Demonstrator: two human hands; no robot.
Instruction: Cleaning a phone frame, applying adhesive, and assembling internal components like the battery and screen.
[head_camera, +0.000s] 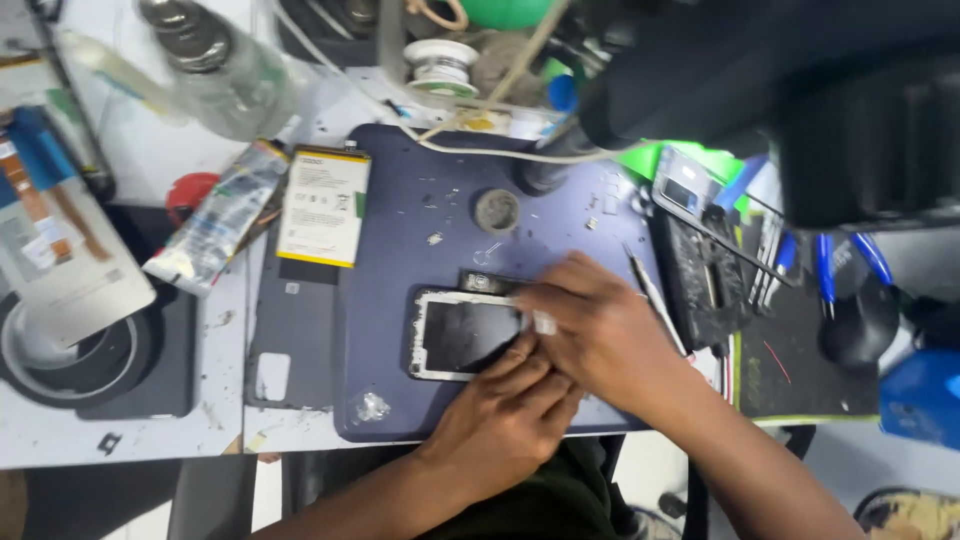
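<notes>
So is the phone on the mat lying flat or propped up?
Flat. The phone lies level on the blue mat, and both the left hand and right hand press its right end.

white bench (150, 150) | blue mat (400, 400) | battery (323, 206) | glue tube (215, 217)

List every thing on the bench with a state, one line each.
Phone: flat on the mat, frame open, dark inside showing.
Battery: out, lying loose.
Glue tube: lying flat, crumpled.
Left hand: fingers on the phone's edge.
Right hand: pinching a small white piece at the phone.
Mat: littered with small bits.
</notes>
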